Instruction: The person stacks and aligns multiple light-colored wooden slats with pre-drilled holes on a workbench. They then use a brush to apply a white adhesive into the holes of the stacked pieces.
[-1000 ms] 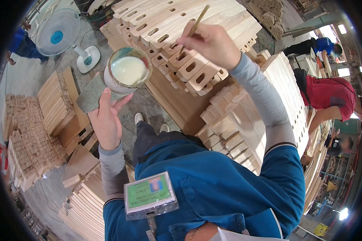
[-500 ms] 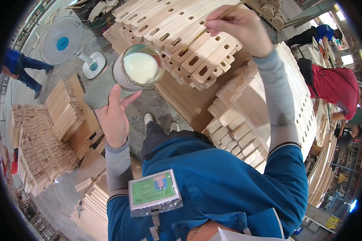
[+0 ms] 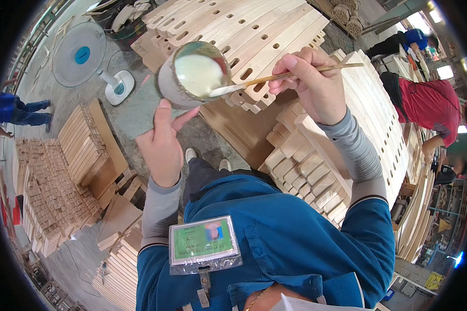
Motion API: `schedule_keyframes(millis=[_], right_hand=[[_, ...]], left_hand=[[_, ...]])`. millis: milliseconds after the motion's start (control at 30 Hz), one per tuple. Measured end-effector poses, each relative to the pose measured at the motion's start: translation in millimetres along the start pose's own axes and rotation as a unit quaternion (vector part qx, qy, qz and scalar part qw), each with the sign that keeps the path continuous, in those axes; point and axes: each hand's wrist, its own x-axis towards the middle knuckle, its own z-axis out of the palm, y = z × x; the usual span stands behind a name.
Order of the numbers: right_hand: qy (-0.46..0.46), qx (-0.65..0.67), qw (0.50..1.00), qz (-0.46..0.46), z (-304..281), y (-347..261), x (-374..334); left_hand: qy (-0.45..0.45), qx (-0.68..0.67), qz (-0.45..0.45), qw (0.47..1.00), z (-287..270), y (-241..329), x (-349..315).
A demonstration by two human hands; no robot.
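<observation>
Left hand: one left hand (image 3: 163,150), fingers closed on one round, whitish cup with a stained rim (image 3: 169,83), a grey flat sheet (image 3: 137,114) beside it.
Cup: held up over the floor, containing milky liquid (image 3: 198,72).
Right hand: one right hand (image 3: 320,88), fingers pinching one thin wooden stick with a white-coated end (image 3: 251,83), that end at the cup's rim.
Obstruction: cup and stick hide part of one pale, slotted wooden stack (image 3: 254,31); pieces too many to count.
Surroundings: one white fan with blue hub (image 3: 82,56); at least three co-workers, one red-shirted (image 3: 423,101).
</observation>
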Motion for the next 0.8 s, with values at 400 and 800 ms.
schedule_keyframes(millis=[400,800], right_hand=[[0.058,-0.181,0.982,0.012,-56,12,51],[-0.022,-0.272,0.962,-0.012,-49,31,66]], left_hand=[[0.023,-0.044,-0.092,0.995,-26,-19,-6],[0.073,-0.044,-0.082,0.993,-43,-14,-6]])
